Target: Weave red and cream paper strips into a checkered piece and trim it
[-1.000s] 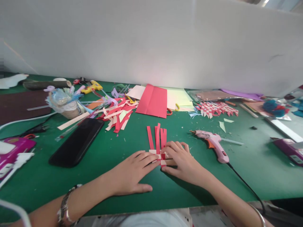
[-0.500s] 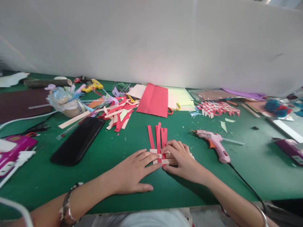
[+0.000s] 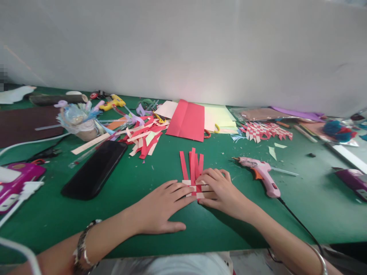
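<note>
In the head view, red paper strips (image 3: 192,164) stand up from a small woven piece of red and cream paper strips (image 3: 200,195) on the table. My left hand (image 3: 166,206) lies flat, fingers stretched over the left part of the weave and thumb spread on the table. Bent over the right part is my right hand (image 3: 222,191), its fingertips and thumb closed on the strips near the base of the red ones. Part of the weave is hidden beneath the hands.
A pink glue gun (image 3: 262,172) lies at right, its cord running to the table's front edge. At left are a black phone (image 3: 96,170) and a purple tool (image 3: 20,183). Loose strips (image 3: 146,137), a folded red sheet (image 3: 187,120) and woven red-white pieces (image 3: 266,131) lie farther back.
My right hand's fingers have shifted slightly at the weave, and the rightmost red strips have moved closer together. My left hand has stayed in place.
</note>
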`<state>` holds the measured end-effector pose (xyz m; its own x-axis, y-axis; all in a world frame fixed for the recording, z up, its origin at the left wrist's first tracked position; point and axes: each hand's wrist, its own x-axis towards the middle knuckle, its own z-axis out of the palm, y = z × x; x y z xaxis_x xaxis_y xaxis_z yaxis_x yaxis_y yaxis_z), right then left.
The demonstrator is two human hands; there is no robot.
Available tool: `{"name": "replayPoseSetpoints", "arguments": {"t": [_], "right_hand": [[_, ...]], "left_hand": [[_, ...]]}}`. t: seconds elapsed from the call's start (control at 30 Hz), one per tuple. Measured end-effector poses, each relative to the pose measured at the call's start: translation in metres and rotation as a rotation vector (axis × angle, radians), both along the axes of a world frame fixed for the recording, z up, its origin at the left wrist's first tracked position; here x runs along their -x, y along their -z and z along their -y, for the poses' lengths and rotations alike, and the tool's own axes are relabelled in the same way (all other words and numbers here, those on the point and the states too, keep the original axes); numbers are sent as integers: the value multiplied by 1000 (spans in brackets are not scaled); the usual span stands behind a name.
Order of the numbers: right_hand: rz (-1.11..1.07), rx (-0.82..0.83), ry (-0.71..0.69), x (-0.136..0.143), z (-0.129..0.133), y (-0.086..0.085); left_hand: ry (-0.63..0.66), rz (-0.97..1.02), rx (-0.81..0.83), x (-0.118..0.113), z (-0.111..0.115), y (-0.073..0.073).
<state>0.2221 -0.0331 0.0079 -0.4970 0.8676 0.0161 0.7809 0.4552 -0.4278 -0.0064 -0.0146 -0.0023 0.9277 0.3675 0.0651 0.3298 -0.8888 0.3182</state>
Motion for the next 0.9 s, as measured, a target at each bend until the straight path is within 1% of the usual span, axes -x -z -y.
{"name": "replayPoseSetpoints", "arguments": {"t": [0.2, 0.37, 0.53, 0.7, 0.77, 0.9], "right_hand": [[40, -66, -29, -3, 0, 3], [10, -39, -36, -4, -1, 2], [-28, -13, -37, 1, 0, 2], [-27, 14, -39, -1, -1, 0], [-15, 33, -43, -4, -1, -1], [-32, 53, -37, -6, -2, -3]], "left_hand": [[8, 1, 3, 1, 1, 1], [-44, -36, -33, 1, 2, 3], [-138, -48, -26, -1, 3, -1], [-125, -19, -6, 1, 1, -3], [-183, 25, 4, 2, -2, -3], [-372, 63, 28, -2, -5, -1]]}}
